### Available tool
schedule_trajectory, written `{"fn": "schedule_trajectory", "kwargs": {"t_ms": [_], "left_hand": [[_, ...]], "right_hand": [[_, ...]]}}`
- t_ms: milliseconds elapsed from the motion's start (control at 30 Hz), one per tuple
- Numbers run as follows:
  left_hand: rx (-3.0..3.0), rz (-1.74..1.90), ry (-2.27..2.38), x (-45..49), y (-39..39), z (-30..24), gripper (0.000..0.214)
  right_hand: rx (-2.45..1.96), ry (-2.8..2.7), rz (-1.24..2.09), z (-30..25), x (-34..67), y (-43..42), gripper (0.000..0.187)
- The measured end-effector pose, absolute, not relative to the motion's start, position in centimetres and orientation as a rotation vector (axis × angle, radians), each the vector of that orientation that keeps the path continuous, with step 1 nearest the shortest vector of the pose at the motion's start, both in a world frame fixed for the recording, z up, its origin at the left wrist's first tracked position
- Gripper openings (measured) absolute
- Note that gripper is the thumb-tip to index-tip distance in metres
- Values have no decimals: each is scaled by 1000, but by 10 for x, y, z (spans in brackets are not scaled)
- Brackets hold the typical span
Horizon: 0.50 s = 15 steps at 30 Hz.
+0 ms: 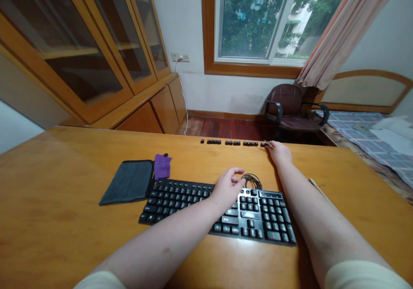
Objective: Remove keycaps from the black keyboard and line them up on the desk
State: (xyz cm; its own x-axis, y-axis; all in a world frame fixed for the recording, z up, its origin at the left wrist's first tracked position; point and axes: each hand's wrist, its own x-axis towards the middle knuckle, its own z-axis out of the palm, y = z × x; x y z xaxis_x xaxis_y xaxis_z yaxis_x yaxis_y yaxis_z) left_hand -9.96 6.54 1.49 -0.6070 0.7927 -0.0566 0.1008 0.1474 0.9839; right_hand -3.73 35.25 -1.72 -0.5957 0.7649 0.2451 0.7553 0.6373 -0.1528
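A black keyboard [174, 200] lies on the wooden desk, with its coiled cable [253, 180] behind it. My left hand [228, 186] is over the keyboard's upper middle, fingers loosely bent and apart, nothing seen in them; it hides some of the keys. At the desk's far edge, small black keycaps stand in a row: a single keycap [202, 141], then groups of several, such as these keycaps [232, 143]. My right hand [280, 152] is at the right end of this row, fingers pinched by the last keycap [262, 144]. A thin piece shows at its fingertips, too small to name.
Left of the keyboard lie a dark grey zipped pouch [130, 181] and a purple cloth piece [162, 166]. A thin light stick [318, 188] lies beside my right forearm. Beyond the desk are a brown office chair [287, 108], a bed [364, 129] and a glass-doored cabinet [129, 86].
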Motion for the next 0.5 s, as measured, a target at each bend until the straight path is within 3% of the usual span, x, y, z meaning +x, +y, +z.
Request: {"fn": "schedule_trajectory", "kwargs": {"t_ms": [300, 500], "left_hand": [[863, 1486, 1831, -99, 65, 16, 27], [957, 1430, 1858, -98, 63, 21, 28]], "right_hand": [[-1157, -2515, 136, -22, -36, 355, 27], [-911, -2154, 315, -8, -24, 341, 27]]}}
